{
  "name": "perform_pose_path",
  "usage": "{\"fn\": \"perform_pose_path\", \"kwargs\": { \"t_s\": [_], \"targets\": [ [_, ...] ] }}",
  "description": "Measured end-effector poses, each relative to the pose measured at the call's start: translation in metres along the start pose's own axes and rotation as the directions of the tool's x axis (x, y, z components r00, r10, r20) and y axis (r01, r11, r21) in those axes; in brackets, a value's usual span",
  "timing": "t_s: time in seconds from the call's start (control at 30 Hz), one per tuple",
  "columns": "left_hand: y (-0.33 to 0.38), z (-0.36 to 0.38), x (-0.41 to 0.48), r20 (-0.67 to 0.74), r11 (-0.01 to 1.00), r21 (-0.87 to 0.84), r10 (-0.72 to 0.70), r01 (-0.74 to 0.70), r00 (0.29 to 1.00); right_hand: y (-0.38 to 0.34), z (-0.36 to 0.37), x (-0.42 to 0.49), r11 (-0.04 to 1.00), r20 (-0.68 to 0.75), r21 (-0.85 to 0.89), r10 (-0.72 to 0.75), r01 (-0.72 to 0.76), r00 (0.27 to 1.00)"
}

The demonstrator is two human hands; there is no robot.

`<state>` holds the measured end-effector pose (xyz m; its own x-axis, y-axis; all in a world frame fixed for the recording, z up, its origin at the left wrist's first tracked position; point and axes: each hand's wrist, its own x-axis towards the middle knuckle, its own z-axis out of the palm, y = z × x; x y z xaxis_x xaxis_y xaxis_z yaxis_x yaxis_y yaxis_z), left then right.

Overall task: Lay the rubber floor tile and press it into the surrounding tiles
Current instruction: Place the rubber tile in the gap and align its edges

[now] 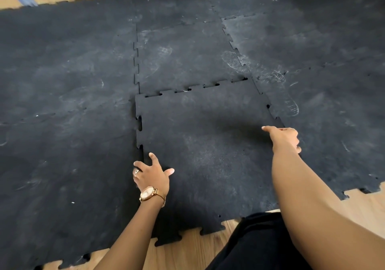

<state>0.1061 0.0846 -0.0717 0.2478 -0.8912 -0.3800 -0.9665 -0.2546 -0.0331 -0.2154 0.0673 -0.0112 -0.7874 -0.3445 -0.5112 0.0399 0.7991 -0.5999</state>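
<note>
You have the rubber floor tile [208, 155] lying in the gap bounded by laid tiles on its left, far and right sides, with the wooden floor [187, 249] showing past its near edge. Your left hand [153, 175] rests on the tile's left edge with fingers spread and thumb out, gripping nothing; it sits there, as I judge it, to push the tabs down into the left neighbouring tile [62, 123]. Your right hand [284, 138] lies on the right edge, forefinger extended across the tile and the other fingers curled over the seam; whether they hold the edge or only press it cannot be told. One hand on each side suits keeping the tile square while the teeth engage. The far seam [198, 87] shows open notches, and the left seam has dark gaps, so locking appears unfinished.

Counts: one tile being laid; two hands; one wristwatch [149, 193], on the left wrist; one ring [136, 171] on the left hand; several dusty shoe prints on the laid tiles, at least three.
</note>
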Motion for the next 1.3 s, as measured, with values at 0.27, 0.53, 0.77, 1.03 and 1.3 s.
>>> {"fn": "perform_pose_path", "kwargs": {
  "t_s": [0.27,0.53,0.77,1.03,1.3],
  "targets": [
    [-0.007,-0.037,0.036,0.016,0.983,-0.103,0.153,-0.151,0.988,0.006,0.009,0.01,0.968,0.089,-0.248,-0.007,0.029,0.996],
    [0.01,-0.057,0.079,0.206,0.978,-0.038,0.209,-0.206,0.956,0.012,0.025,0.008,0.877,0.091,-0.473,-0.049,0.087,0.995],
    [-0.005,-0.053,0.089,0.157,0.959,-0.102,0.276,-0.263,0.948,0.016,0.038,0.001,0.788,0.062,-0.61,-0.054,0.081,0.997],
    [-0.017,-0.051,0.085,0.122,0.948,-0.102,0.314,-0.303,0.942,0.026,0.031,0.002,0.695,0.076,-0.706,-0.111,0.133,0.991],
    [-0.035,-0.061,0.073,0.15,0.932,-0.007,0.36,-0.363,0.921,0.024,0.024,0.002,0.695,0.097,-0.703,-0.12,0.153,0.988]
  ]
}}
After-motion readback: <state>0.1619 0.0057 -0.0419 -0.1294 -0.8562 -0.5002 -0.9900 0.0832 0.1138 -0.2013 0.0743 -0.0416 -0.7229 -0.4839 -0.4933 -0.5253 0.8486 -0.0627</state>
